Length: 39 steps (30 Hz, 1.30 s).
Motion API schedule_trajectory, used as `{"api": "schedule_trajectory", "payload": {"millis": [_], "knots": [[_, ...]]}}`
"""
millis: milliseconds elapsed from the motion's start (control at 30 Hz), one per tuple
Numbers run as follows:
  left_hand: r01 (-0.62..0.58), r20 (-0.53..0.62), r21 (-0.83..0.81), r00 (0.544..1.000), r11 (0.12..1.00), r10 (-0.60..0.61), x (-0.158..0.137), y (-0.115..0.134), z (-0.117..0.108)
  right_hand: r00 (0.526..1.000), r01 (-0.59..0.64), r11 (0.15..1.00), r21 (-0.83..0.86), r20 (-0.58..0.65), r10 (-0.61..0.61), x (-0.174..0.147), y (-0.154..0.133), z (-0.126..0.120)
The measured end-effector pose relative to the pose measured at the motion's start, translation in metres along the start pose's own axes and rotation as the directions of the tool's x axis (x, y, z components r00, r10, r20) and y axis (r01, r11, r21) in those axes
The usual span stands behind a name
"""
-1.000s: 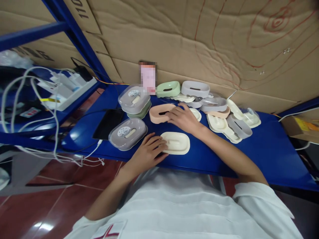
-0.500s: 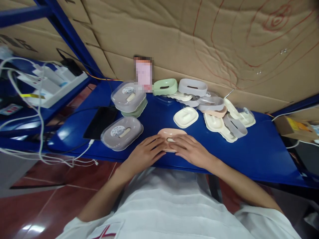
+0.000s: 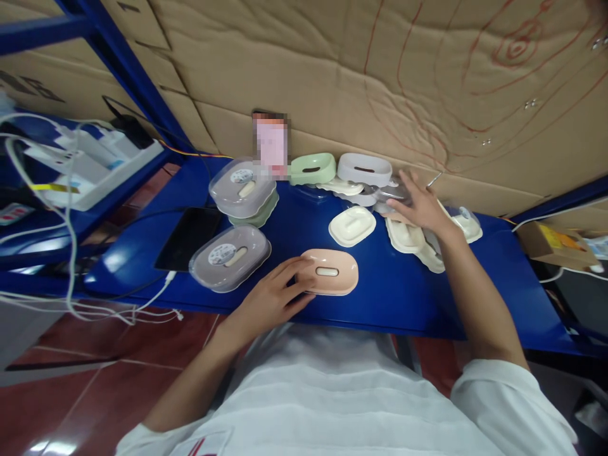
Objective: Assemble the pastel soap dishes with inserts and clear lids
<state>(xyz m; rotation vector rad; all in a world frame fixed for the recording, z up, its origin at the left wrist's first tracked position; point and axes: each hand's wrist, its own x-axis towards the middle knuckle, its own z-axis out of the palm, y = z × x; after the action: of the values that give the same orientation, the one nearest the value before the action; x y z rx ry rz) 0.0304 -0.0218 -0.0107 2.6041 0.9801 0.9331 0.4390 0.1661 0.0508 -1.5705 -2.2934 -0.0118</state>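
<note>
A peach soap dish [image 3: 339, 282] with a slot in its middle lies near the table's front edge. Curled over its left end are the fingers of my left hand [image 3: 280, 288], thumb at the front. My right hand [image 3: 420, 202] is over the pile at the back right, fingers apart, beside a clear lid [image 3: 395, 192] that it partly covers. Whether it touches the lid I cannot tell. Behind the peach dish lies a cream base tray [image 3: 352, 226]. Green [image 3: 312, 169] and grey [image 3: 365, 170] soap dish trays stand at the back.
Lidded grey soap boxes, one in front [image 3: 230, 258] and one stacked behind [image 3: 243, 187], are on the left. A black tablet-like slab [image 3: 187, 239] lies beside them. A phone [image 3: 272, 144] leans on the cardboard wall [image 3: 304, 76]. White cables and a power strip [image 3: 114, 174] are at far left.
My right hand has left the peach soap dish and moved right and back to the pile with the clear lid. My left hand stays at the dish's left end.
</note>
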Motion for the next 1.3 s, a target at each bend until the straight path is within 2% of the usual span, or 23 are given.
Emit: {"api": "schedule_trajectory", "payload": {"millis": [100,167,233,300,400,567,800,900,1000,1133,1233,1300], "knots": [[-0.004,-0.023,-0.024,1.0,1.0,0.004,0.0,-0.001,-0.001,0.998,0.062,0.987,0.151,0.012,-0.064,0.003,0.002,-0.008],[-0.012,-0.023,-0.033,1.0,0.999,0.012,0.0,-0.001,-0.001,0.998,0.048,0.978,0.203,-0.037,-0.041,-0.005,-0.005,-0.016],[-0.01,-0.003,-0.047,1.0,0.999,0.01,0.001,-0.001,-0.001,0.997,0.05,0.98,0.191,-0.068,-0.038,-0.013,-0.012,-0.022],[-0.016,0.008,-0.058,1.0,0.998,0.017,0.001,-0.001,0.0,0.993,0.097,0.981,0.167,-0.077,-0.085,-0.018,-0.016,-0.023],[-0.027,-0.007,-0.028,1.0,0.999,0.027,0.0,-0.002,0.001,0.989,0.149,0.976,0.161,-0.028,-0.146,-0.014,-0.014,-0.014],[0.001,-0.015,0.059,1.0,0.998,0.0,-0.002,-0.002,0.001,0.991,0.123,0.988,0.091,0.042,-0.127,0.003,-0.007,0.0],[-0.016,-0.007,0.05,1.0,0.999,0.017,-0.001,-0.003,0.001,0.986,0.167,0.984,0.061,-0.021,-0.166,-0.003,-0.014,-0.003],[-0.016,-0.002,0.039,1.0,0.999,0.016,-0.001,-0.003,0.001,0.987,0.147,0.984,0.099,0.049,-0.152,0.003,-0.008,-0.001],[-0.006,0.008,0.027,1.0,1.0,0.006,-0.002,-0.004,0.002,0.981,0.108,0.973,0.205,0.135,-0.138,0.016,0.003,0.0],[-0.007,0.007,0.02,1.0,1.0,0.007,-0.003,-0.005,0.002,0.959,-0.013,0.941,0.339,0.272,-0.085,0.031,0.009,-0.008],[-0.016,-0.001,0.019,1.0,1.0,0.016,-0.003,-0.005,0.002,0.921,-0.107,0.951,0.29,0.39,-0.015,0.038,0.004,-0.022],[-0.016,-0.002,0.018,1.0,1.0,0.016,-0.002,-0.005,0.002,0.907,-0.162,0.962,0.22,0.417,0.058,0.038,-0.001,-0.035]]}}
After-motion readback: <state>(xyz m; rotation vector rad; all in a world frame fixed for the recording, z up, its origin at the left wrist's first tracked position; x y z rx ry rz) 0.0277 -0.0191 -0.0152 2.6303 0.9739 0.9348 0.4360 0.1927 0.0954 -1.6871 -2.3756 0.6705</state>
